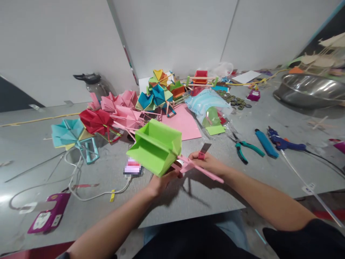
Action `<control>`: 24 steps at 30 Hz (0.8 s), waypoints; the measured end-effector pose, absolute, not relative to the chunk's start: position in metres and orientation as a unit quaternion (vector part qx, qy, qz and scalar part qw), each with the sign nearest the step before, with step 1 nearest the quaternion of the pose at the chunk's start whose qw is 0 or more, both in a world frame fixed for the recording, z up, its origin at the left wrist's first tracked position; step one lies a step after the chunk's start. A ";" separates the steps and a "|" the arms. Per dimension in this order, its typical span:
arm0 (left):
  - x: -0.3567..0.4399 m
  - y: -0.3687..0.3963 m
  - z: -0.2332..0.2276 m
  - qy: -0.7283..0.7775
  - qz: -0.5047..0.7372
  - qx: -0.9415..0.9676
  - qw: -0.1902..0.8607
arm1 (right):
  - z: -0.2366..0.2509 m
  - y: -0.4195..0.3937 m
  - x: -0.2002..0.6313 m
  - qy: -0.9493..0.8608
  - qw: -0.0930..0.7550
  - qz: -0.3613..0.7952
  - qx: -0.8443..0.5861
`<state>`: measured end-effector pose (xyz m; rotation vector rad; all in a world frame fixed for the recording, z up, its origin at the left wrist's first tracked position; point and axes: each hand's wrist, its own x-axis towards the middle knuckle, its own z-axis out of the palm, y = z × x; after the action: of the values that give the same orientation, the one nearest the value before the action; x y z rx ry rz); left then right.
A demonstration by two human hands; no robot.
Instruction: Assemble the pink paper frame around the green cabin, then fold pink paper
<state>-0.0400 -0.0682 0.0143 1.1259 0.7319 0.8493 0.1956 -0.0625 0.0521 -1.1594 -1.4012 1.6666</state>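
Note:
My left hand (161, 182) grips the underside of a light green folded paper box (155, 146), held above the grey table (188, 201). My right hand (207, 163) holds a pink stick frame (201, 169) that meets the box's lower right corner, and also a small utility knife (204, 151) with a pink slider, its blade pointing up. Both hands are close together near the table's front edge.
Folded paper models in teal (70, 133), red (97, 121), pink (124, 108) and mixed colours (159, 94) lie behind. Pliers (246, 149), a blue lighter (266, 143), a glue gun (285, 143) and a steel bowl (309, 90) sit to the right. White cable (88, 194) and a purple pack (50, 216) lie left.

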 end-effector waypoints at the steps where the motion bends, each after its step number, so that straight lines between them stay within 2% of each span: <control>1: -0.039 -0.069 0.011 0.309 0.382 0.494 0.718 | 0.053 -0.062 0.196 -0.520 0.339 0.653 -0.434; 6: -0.030 -0.074 0.015 0.241 0.413 0.422 0.770 | 0.042 -0.062 0.197 -0.423 0.324 0.738 -0.414; 15: -0.024 -0.080 0.011 0.263 0.457 0.454 0.719 | 0.024 -0.074 0.187 -0.335 0.204 0.891 -0.229; 19: -0.025 -0.080 0.020 0.260 0.468 0.516 0.669 | 0.022 -0.079 0.185 -0.327 0.221 0.897 -0.198; 24: -0.028 -0.077 0.030 0.222 0.457 0.495 0.704 | 0.023 -0.081 0.184 -0.325 0.243 0.887 -0.222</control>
<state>-0.0280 -0.0766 0.0303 1.1019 0.4930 1.0172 0.1842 -0.0814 0.0228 -0.6075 -0.8870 2.4222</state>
